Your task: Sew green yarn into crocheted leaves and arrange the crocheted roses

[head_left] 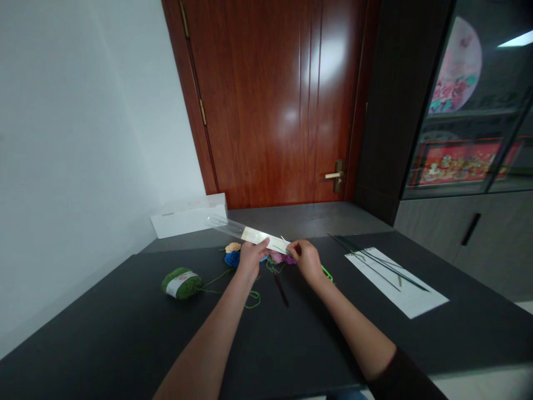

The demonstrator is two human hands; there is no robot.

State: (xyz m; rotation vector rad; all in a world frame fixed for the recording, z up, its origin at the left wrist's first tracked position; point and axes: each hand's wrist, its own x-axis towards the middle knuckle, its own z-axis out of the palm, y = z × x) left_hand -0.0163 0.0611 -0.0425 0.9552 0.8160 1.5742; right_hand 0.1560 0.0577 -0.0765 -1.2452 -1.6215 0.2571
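A long clear plastic packet (227, 225) with a pale label strip is held up slantwise above the table, its clear end toward the upper left. My left hand (251, 256) grips it from below at the label, thumb on top. At the packet's right end the fingers of my right hand (305, 256) are pinched together; a thin pale sliver sticks up beside them. Behind and below my hands lie yarn pieces: a peach one (232, 248), a blue one (232, 259) and a purple-pink one (278, 257), partly hidden. A dark slim tool (281, 290) rests on the table between my forearms.
A green yarn skein (182, 284) with a white band lies at left, its loose strand trailing rightward. White paper (410, 300) at right carries several dark thin stems (381, 258). A bright green object (327, 273) shows behind my right wrist. A white box (189, 216) stands against the wall.
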